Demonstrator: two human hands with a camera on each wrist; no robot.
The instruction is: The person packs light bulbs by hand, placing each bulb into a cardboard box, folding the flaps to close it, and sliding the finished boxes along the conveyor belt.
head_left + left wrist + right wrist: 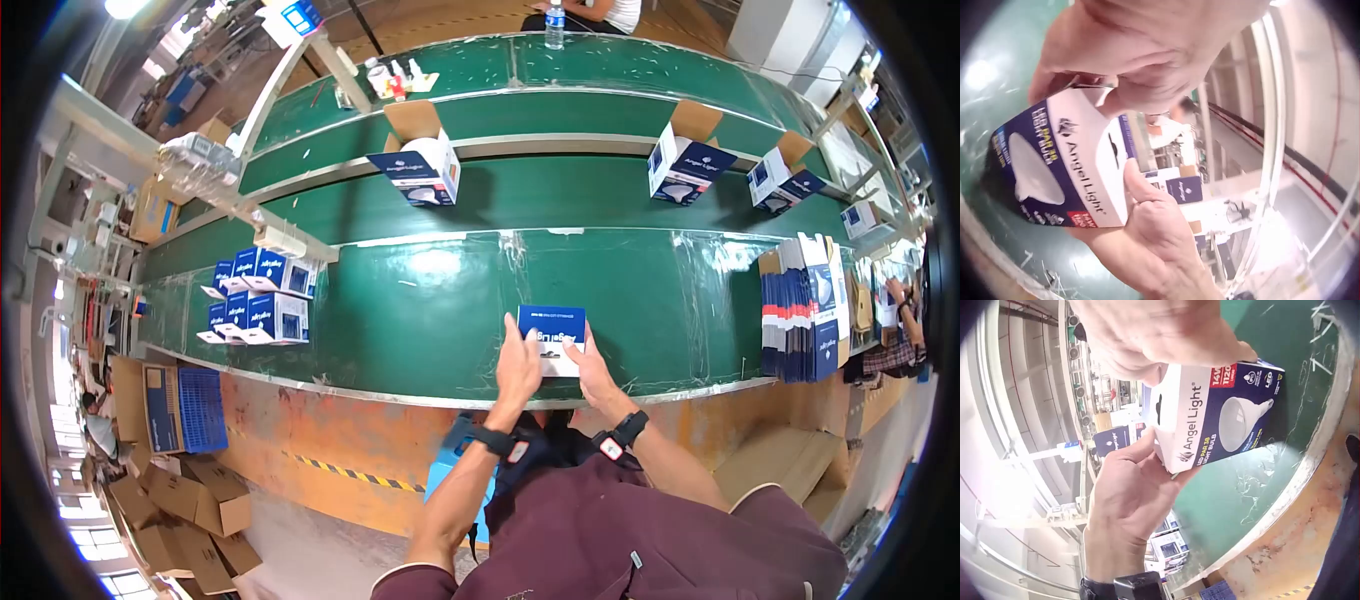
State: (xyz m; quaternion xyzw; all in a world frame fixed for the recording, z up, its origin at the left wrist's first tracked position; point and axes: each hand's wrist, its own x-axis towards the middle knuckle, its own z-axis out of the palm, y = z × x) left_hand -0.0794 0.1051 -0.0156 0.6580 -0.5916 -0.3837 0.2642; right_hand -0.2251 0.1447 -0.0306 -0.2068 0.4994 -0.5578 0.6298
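Note:
A blue and white light bulb box printed "Angel Light" is held between both hands over the green table's near edge. My left hand grips its left side, and my right hand grips its right side. Both thumbs lie on the white panel, beside its dark hang slot. In the left wrist view, the box shows a bulb picture, with the right hand along its lower end. From the right wrist, the left hand pinches the box's white edge. The box's inside is hidden.
Stacked bulb boxes stand on the table's left. Flattened cartons are packed upright at the right. Open-topped boxes stand along the back strip, with more at the right. A water bottle stands on the far bench. Brown cartons lie on the floor.

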